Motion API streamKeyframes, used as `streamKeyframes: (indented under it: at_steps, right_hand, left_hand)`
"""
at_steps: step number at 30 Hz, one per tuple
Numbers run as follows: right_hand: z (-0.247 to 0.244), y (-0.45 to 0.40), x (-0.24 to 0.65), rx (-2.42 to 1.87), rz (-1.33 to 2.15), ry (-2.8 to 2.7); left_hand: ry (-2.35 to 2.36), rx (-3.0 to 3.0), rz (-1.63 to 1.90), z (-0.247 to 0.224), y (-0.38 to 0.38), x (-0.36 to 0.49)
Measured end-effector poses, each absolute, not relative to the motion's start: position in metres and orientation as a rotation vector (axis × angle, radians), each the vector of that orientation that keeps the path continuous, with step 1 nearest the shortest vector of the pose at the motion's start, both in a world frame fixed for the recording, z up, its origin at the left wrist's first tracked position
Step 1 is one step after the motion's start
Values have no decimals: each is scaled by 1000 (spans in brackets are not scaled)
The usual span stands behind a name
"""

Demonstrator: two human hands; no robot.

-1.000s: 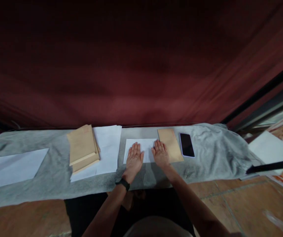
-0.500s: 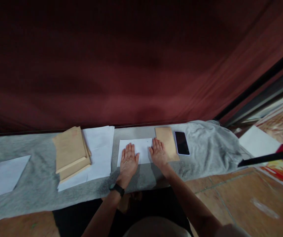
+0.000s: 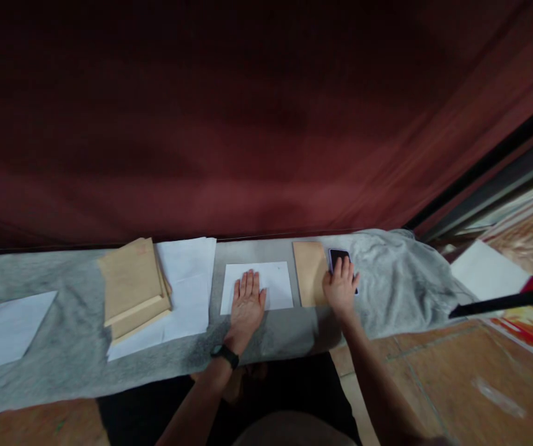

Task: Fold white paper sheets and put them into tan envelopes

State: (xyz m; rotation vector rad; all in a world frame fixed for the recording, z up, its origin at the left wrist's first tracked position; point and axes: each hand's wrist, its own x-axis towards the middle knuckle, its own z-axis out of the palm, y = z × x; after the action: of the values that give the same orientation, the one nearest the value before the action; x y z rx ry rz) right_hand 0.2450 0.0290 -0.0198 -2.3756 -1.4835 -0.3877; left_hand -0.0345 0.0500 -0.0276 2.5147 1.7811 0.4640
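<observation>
My left hand (image 3: 246,303) lies flat, fingers stretched, on a small white sheet of paper (image 3: 278,288) in front of me. My right hand (image 3: 341,288) rests over a phone (image 3: 336,254), fingers extended, hiding most of its screen. Just left of that hand, a brown envelope (image 3: 310,272) lies flat, its right edge close to the phone. The hand covers the corner between envelope and phone, so I cannot tell whether it touches both.
Left of the sheet, several brown envelopes (image 3: 131,272) lie partly over a stack of white paper (image 3: 187,297). Farther left is another white sheet (image 3: 6,331). A grey cloth (image 3: 75,334) covers the long surface. A dark red curtain (image 3: 257,204) hangs behind, and a black bar (image 3: 503,303) stands at right.
My right hand has left the white sheet and moved right, across the brown envelope onto the phone. My left hand stays on the sheet, shifted slightly right.
</observation>
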Motion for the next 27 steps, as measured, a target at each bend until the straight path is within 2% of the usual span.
streamKeyframes:
  at_steps: [6, 15, 19, 24, 27]
  right_hand:
    - [-25, 14, 272, -2559, -320, -1429]
    - [-17, 8, 284, -2485, -410, -1500]
    - [-14, 22, 249, -2321, -401, -1571]
    - [-21, 51, 169, -1892, -57, -1997]
    - [-27, 59, 149, -1928, 19, -1968]
  left_hand:
    - [1779, 2512, 476, -27, 49, -34]
    - [1790, 2502, 438, -28, 49, -35]
    - [1768, 2463, 469, -29, 51, -26]
    - [1736, 2462, 488, -30, 57, -14]
    - [1740, 2469, 478, -32, 58, -14]
